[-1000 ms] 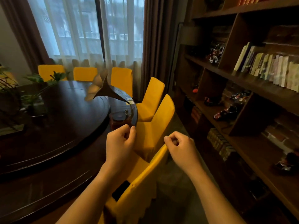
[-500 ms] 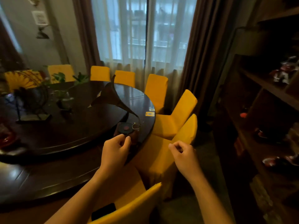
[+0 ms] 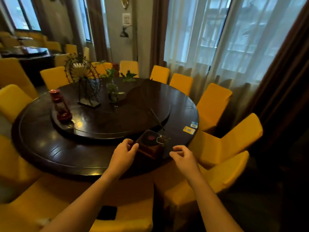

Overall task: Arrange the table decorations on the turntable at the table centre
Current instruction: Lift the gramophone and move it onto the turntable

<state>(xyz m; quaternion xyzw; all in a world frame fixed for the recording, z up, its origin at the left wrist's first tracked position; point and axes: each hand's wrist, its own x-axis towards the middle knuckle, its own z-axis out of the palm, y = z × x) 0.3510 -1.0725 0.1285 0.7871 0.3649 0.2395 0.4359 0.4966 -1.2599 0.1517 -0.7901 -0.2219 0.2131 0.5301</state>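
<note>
A small wooden gramophone (image 3: 150,145) with a red record and a long dark horn (image 3: 142,92) stands on the table's outer ring, just outside the turntable (image 3: 100,133). My left hand (image 3: 124,152) pinches the left corner of its base. A little to the right of the base, my right hand (image 3: 182,155) hovers with loosely curled fingers and holds nothing. On the turntable stand a red lantern (image 3: 60,106), a wire ferris-wheel ornament (image 3: 83,79) and a glass vase with green leaves (image 3: 113,93).
The round dark table (image 3: 50,148) is ringed by yellow-covered chairs (image 3: 214,101), two of them right under my arms. A dark phone (image 3: 107,212) lies on the near chair seat. Stickers (image 3: 189,130) mark the table's right edge. Curtained windows fill the right.
The view has swung left from the bookshelf to the whole table. Both hands have come forward over the table edge, the left staying at the gramophone base, the right closing in on its right side.
</note>
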